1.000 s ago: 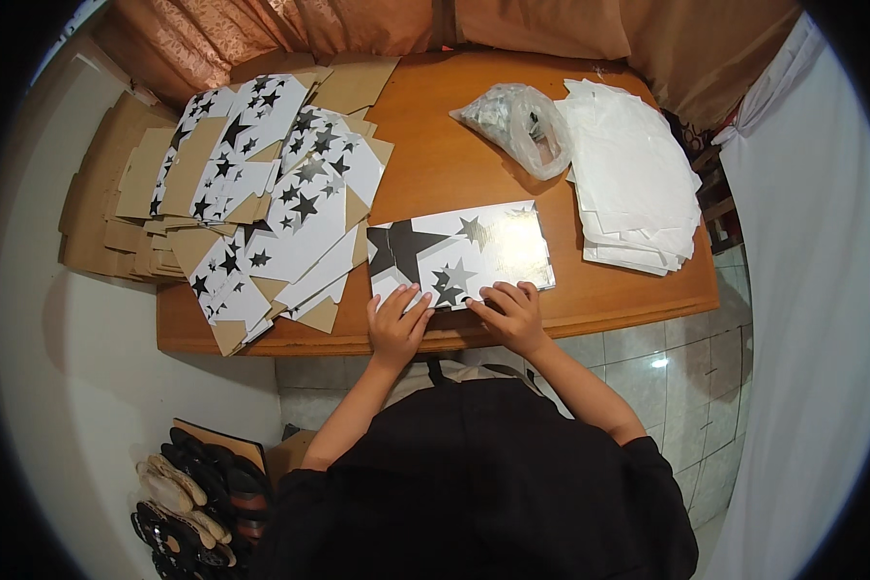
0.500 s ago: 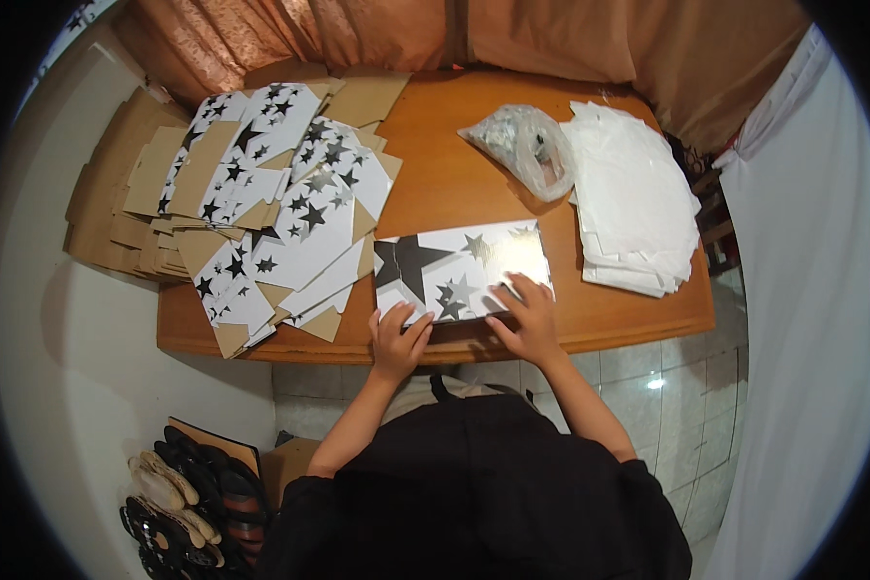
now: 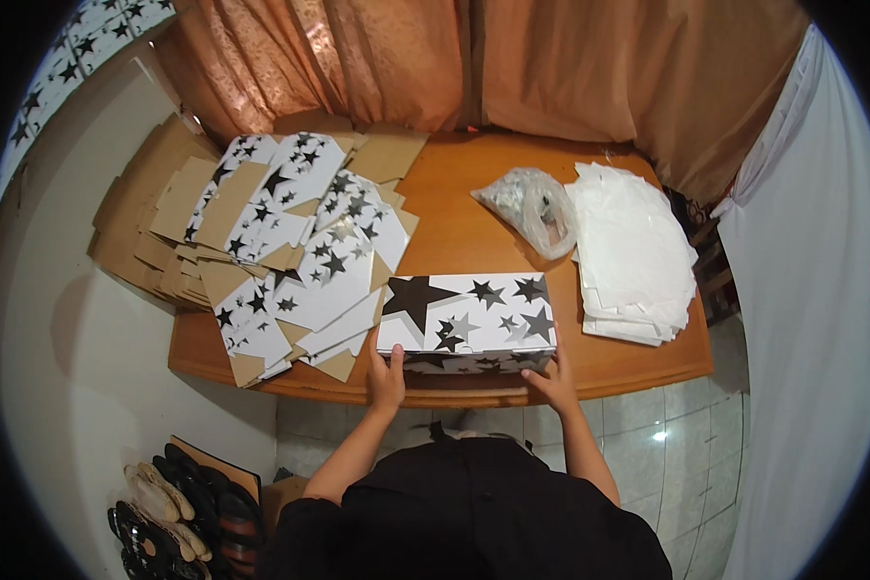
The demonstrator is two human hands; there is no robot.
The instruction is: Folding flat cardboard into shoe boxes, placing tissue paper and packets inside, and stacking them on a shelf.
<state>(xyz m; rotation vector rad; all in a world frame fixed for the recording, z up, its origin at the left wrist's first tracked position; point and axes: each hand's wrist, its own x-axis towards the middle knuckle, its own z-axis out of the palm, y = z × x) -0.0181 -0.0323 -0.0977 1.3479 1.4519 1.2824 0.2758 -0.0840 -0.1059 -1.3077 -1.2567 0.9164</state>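
Here my left hand (image 3: 387,379) and right hand (image 3: 552,383) have their fingers pressed flat against the near side of the star-printed box (image 3: 467,319), one at each end, clasping it. The box sits at the near edge of the worktop (image 3: 454,208). Left of the box lie flat star-printed blanks (image 3: 300,251); behind it, to the right, a plastic bag (image 3: 530,205) and white sheets (image 3: 633,251).

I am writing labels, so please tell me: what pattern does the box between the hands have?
The box is white with black and silver stars, seen in the head view.
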